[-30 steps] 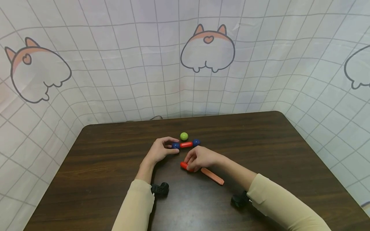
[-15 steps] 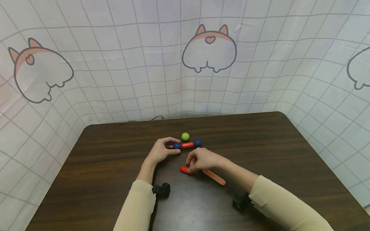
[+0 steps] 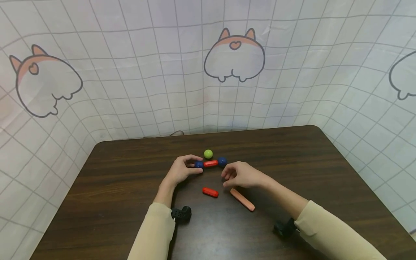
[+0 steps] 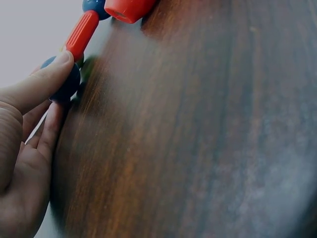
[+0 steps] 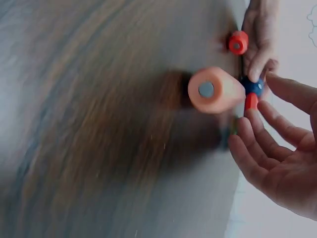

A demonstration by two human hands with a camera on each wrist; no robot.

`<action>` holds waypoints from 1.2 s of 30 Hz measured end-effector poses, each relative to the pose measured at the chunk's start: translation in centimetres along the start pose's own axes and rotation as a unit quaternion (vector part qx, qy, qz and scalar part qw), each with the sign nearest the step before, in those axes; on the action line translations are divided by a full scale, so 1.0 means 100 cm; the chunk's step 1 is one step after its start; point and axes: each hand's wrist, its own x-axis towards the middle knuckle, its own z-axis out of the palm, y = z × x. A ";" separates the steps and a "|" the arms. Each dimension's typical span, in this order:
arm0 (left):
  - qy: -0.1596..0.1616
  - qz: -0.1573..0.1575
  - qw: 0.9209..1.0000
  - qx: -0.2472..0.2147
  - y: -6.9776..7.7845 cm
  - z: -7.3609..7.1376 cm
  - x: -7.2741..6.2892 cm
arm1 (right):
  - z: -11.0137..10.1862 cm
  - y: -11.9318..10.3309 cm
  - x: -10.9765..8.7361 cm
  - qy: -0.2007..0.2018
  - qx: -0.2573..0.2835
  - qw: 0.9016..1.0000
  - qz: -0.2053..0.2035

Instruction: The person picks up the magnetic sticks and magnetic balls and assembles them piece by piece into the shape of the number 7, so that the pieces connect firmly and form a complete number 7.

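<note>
In the head view my left hand pinches a blue ball between thumb and fingers. That ball sits at the left end of a short red rod, with a second blue ball at the right end. My right hand holds nothing, its fingers loosely bent over the table near the second ball. Below it lie a loose red rod and a longer orange rod. A silvery disc shows in the end of the orange rod in the right wrist view.
A green ball stands just behind the joined pieces. Everything lies on a dark wood table, with a white gridded cloth hanging behind and at the sides. A cable peeks over the back edge.
My right hand has let go of the loose red rod and moved up and to the right, leaving the rod on the table. The left hand keeps its hold on the blue ball.
</note>
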 end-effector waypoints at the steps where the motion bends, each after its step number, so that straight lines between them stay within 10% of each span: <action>1: -0.001 0.000 1.000 -0.001 0.005 0.000 -0.003 | -0.002 0.001 -0.002 0.002 0.000 1.000 0.002; 36: 0.014 0.008 1.000 0.009 0.002 0.001 0.002 | 0.012 0.002 -0.053 -0.007 -0.043 0.996 0.077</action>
